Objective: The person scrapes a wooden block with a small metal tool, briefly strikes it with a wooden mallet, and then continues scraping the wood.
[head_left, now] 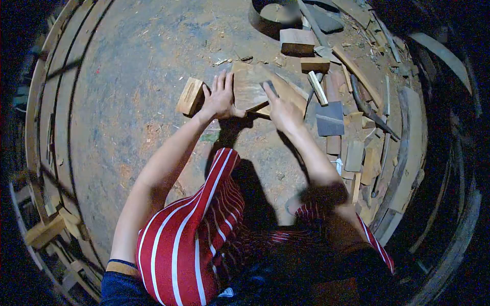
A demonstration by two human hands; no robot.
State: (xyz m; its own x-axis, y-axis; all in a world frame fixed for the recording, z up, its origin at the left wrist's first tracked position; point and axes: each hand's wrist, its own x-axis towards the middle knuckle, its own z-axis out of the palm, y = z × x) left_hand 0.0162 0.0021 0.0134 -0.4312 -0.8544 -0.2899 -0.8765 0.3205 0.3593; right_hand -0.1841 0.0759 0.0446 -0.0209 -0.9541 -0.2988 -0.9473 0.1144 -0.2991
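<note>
A flat wooden board [248,81] lies on the ground in front of me. My left hand [221,98] rests along its left edge, fingers stretched out and thumb towards the near edge. Over the board's right part, my right hand [284,113] presses a small dark grey piece of sandpaper [269,87] against the wood under its fingers. Part of that piece is hidden by the fingers. Just left of my left hand sits a short wooden block [190,95]. To the right of my right hand lies a dark grey sheet [331,120] with a pale stripe.
Wooden blocks [297,41], offcuts [354,155] and a dark curved bar [368,109] crowd the right side. A round metal ring [263,23] stands at the far side. Long planks [58,102] border the left. My knee in red striped cloth [178,229] is close below.
</note>
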